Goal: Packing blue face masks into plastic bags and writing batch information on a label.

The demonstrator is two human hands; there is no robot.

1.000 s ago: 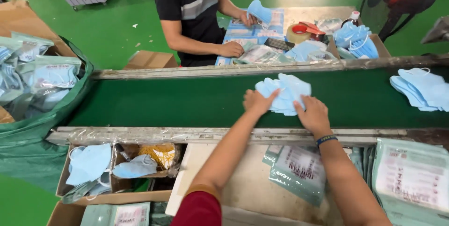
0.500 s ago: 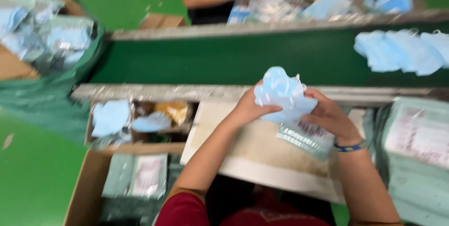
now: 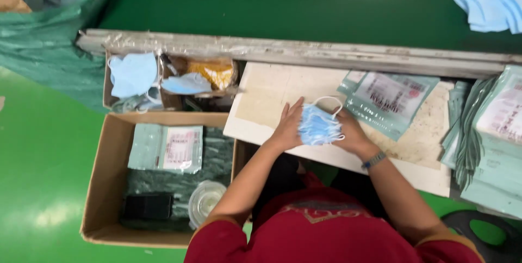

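- Counter: pale worn board, centre of frame, just below the green conveyor belt. Your work sits at its lower edge.
- Cardboard box, lower left: sealed pouches inside, plus a dark item & a clear round lid. Not in your hands.
- Flat printed pouches, centre-right on the counter, just beside your right hand; bigger stack at right edge.
- Stack of blue face masks, frame centre, pressed between both hands, just above the counter edge. Judgement: v. light, soft, floppy, layers slide on each other; ear loops stick up at top & can snag. Best hold is on the two short ends, squeezing even so the stack stays square; not by the loops.
- Left hand: forearm comes up from lower centre, palm flat vs. the stack's left end, fingers straight & together.
- Right hand: wristband on, fingers curled round the right end, holding the masks.
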